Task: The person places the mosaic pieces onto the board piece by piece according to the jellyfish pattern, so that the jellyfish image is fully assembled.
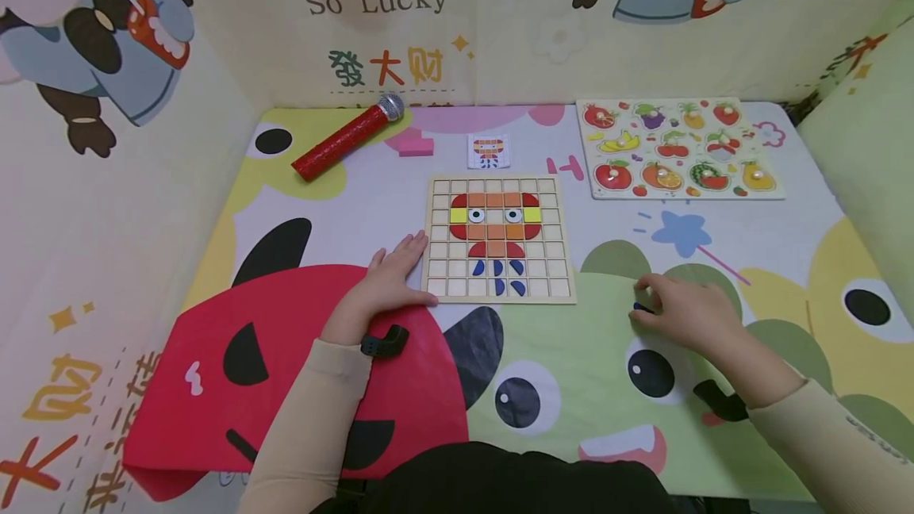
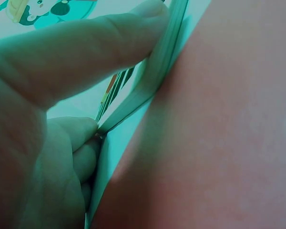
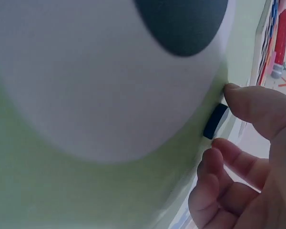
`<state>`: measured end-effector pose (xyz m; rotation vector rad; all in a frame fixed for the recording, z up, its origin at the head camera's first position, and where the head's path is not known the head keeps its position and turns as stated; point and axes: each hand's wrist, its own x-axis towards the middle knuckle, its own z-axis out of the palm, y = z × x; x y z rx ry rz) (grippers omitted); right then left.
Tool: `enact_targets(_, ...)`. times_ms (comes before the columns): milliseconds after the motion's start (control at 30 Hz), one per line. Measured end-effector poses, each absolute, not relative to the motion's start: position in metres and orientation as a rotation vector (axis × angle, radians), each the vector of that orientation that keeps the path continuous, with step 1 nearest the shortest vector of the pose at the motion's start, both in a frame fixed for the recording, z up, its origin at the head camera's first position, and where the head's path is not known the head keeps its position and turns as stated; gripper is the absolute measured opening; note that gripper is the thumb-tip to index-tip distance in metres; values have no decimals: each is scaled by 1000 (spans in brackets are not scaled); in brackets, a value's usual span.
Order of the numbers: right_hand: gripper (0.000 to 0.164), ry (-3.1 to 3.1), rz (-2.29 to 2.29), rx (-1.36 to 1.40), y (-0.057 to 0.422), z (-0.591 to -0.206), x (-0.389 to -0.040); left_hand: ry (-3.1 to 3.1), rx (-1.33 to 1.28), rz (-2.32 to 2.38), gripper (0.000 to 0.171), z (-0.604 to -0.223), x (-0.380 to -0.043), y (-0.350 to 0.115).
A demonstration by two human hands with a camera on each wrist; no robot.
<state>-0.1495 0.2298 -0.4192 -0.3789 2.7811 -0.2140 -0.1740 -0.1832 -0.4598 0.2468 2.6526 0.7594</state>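
Observation:
A square wooden grid board (image 1: 443, 272) lies mid-table, with red, orange, yellow and eye pieces forming a face and several dark blue rounded pieces (image 1: 499, 286) below. My left hand (image 1: 385, 280) rests against its left side, fingers extended along the edge and thumb by the near left corner. In the left wrist view the thumb (image 2: 105, 45) touches the board's edge (image 2: 155, 78). Off to the right, my right hand (image 1: 689, 312) pinches a small dark blue rounded block (image 3: 216, 121) between thumb and index finger, low over the printed cloth.
Behind the board lies a small pattern card (image 1: 489, 151), with pink blocks (image 1: 416, 147) beside it. A red microphone (image 1: 343, 141) lies back left. A fruit peg puzzle (image 1: 674, 153) lies back right. Printed walls (image 1: 514, 38) enclose the table's back and sides.

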Motion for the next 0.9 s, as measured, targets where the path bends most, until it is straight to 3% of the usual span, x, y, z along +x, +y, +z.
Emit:
enact_targets(267,36,2787,-249,-371,230,-424,-155,2658,248,763,109,-461,-174,-184)
enact_targets(667,39,2746,-251,-370,234,-422,-155,2655,240,753,109,-462,-175,-185)
enact_targets(900,29,2750,-290,-357,237,-423,-153,2650,241,743,109,-461,-176,-185)
